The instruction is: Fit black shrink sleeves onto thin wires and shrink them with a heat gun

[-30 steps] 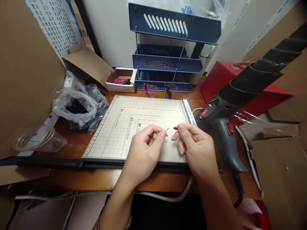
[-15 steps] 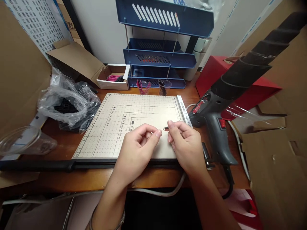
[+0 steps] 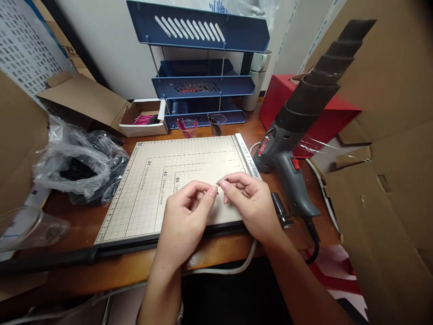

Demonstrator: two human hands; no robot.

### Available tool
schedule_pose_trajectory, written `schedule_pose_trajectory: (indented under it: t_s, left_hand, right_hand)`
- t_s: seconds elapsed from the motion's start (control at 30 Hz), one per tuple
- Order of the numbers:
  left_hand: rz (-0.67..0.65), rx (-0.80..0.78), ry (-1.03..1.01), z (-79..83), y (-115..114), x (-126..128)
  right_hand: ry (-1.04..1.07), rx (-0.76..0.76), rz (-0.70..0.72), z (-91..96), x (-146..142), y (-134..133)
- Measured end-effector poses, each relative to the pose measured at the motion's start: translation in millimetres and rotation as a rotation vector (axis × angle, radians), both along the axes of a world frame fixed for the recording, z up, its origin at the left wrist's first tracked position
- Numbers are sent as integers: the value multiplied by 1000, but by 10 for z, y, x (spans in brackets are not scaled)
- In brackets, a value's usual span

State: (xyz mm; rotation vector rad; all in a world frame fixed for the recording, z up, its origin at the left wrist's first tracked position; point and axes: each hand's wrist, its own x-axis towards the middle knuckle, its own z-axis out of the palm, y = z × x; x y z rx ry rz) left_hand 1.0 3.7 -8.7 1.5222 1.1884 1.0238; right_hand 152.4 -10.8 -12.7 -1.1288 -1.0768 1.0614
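Both hands meet above the paper cutter's board (image 3: 135,212). My left hand (image 3: 186,216) is closed, thumb and index fingertip pinching the end of a thin, shiny, pin-like piece (image 3: 218,185), mostly hidden by the fingers. Facing it, my right hand (image 3: 252,203) pinches a tiny black piece (image 3: 227,179), perhaps a short sleeve, between thumb and forefinger. The two pieces lie in line at the fingertips; whether one is inside the other I cannot tell.
A black heat gun (image 3: 292,131) stands at the right, beside a red box (image 3: 274,97). Behind the board are cups of pink pieces (image 3: 186,126) and dark pieces (image 3: 215,124), an open carton (image 3: 145,128) and blue trays (image 3: 203,88). A plastic bag (image 3: 77,162) lies left.
My fingertips have come closer together, the gap between them narrowing. The right thumb now covers more of the small piece. The whole view has shifted, with the surroundings moving left.
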Motion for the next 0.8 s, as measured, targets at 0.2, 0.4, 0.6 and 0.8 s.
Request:
schedule_pose_trajectory:
  t_s: [0.2, 0.4, 0.6, 0.8]
  left_hand:
    - [-10, 41, 30, -10, 14, 1]
    - [-57, 55, 13, -8, 10, 12]
    - [-46, 34, 14, -5, 6, 17]
    - [-46, 45, 22, -12, 2, 4]
  right_hand:
    - [68, -26, 10, -28, 12, 14]
    - [111, -35, -25, -76, 18, 19]
    - [71, 28, -85, -100, 30, 8]
    - [60, 33, -33, -53, 20, 9]
